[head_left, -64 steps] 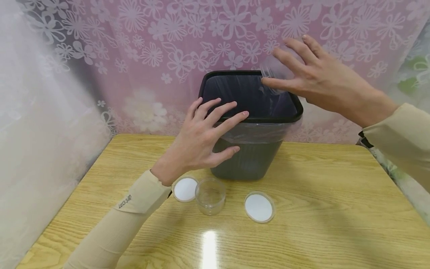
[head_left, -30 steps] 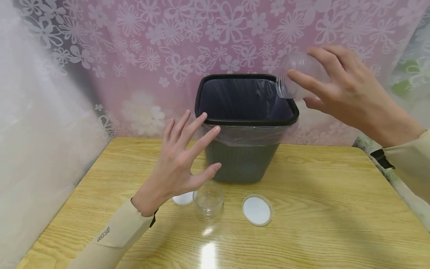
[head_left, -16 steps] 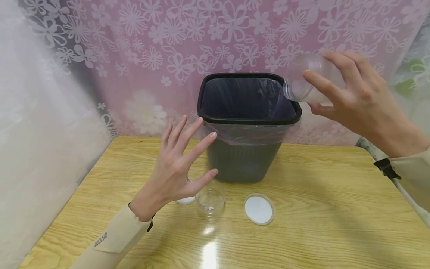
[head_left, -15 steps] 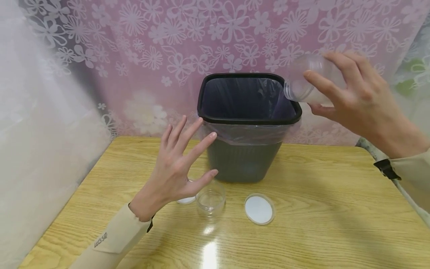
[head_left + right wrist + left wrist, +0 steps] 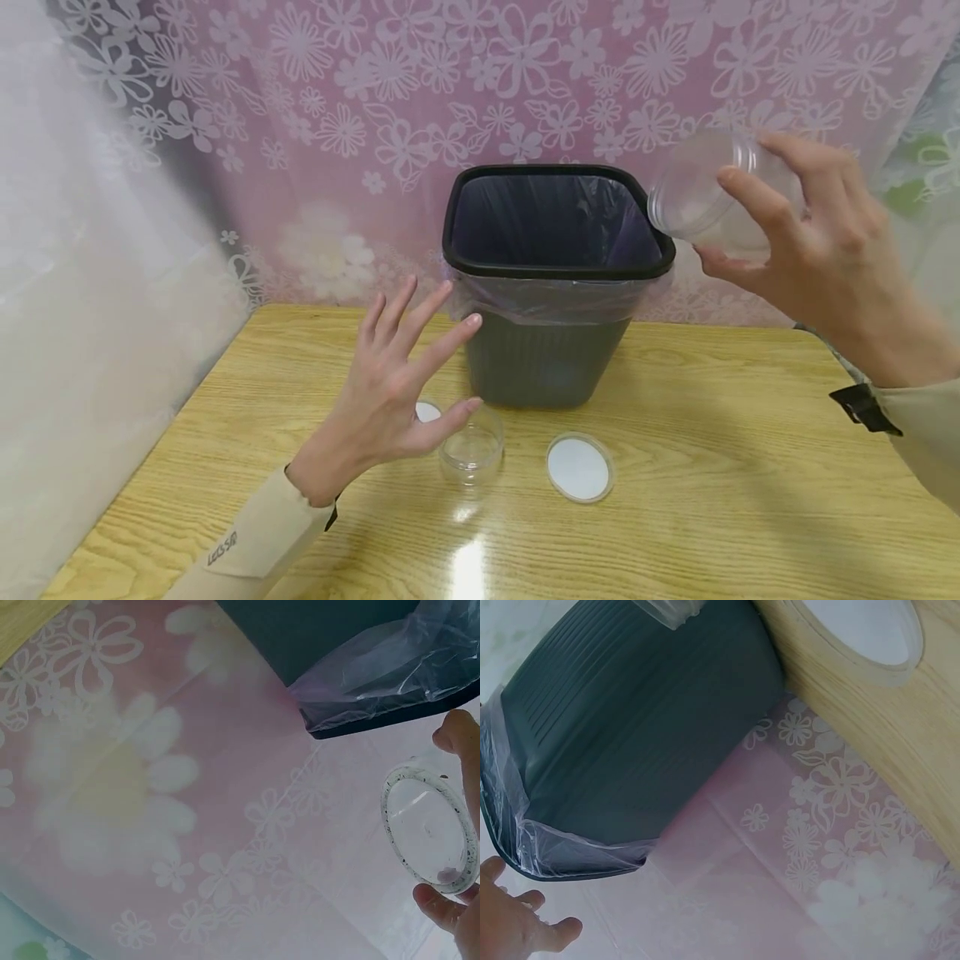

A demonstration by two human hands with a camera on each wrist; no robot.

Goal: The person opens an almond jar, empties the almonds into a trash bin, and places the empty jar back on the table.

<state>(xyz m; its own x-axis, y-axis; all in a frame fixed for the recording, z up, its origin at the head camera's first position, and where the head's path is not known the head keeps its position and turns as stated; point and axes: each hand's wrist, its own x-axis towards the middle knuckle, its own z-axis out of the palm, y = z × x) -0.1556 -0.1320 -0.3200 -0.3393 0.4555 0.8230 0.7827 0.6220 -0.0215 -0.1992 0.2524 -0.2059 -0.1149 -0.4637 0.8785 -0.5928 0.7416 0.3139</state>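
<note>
In the head view my right hand (image 5: 832,250) grips a clear plastic jar (image 5: 693,187) between thumb and fingers. The jar lies on its side in the air, its mouth toward the bin and right at the bin's right rim. The right wrist view shows the jar's round end (image 5: 427,829), ringed with dark specks. My left hand (image 5: 382,387) hovers with fingers spread and holds nothing, just left of the dark grey bin (image 5: 543,358). Below it stands a second clear jar (image 5: 471,450), its mouth up. A white-faced lid (image 5: 427,412) beside that jar is partly hidden by this hand.
The bin stands on a wood-grain table (image 5: 697,517) near its back edge, lined with a translucent bag (image 5: 555,300). Another white-faced lid (image 5: 579,468) lies in front of it. A pink flowered curtain (image 5: 337,167) hangs close behind.
My right hand has drawn back to the right and down from over the bin, still gripping the jar. My left hand has moved left and down, away from the bin's front rim.
</note>
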